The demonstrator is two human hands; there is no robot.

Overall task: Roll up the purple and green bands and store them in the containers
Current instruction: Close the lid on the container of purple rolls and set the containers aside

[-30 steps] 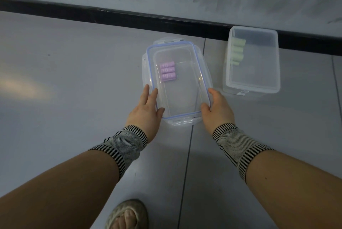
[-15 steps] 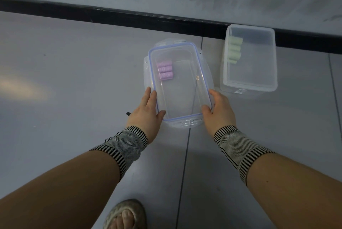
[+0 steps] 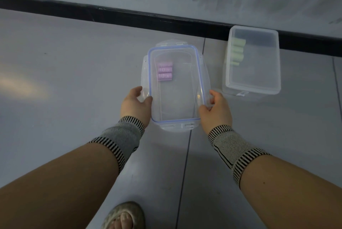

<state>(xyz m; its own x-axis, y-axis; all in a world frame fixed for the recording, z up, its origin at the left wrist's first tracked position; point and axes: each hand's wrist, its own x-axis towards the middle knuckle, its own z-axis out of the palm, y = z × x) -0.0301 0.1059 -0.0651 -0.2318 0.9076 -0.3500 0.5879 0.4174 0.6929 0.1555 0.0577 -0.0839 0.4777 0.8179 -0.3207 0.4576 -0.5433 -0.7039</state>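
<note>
Clear container (image 3: 175,88), long axis running away toward the wall, gripped at its near sides by both hands (image 3: 136,105) (image 3: 215,110).

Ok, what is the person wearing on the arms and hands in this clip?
Both hands, left and right, are bare, with no gloves. Each wrist has a knitted grey mesh band edged in black-and-white stripes: left band, right band. The forearms are uncovered.

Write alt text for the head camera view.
Both hands, left hand and right hand, grip the sides of a clear plastic container with a blue-rimmed lid holding rolled purple bands on a grey tiled floor. Beside it to the right, a second lidded clear container holds rolled green bands.
</note>
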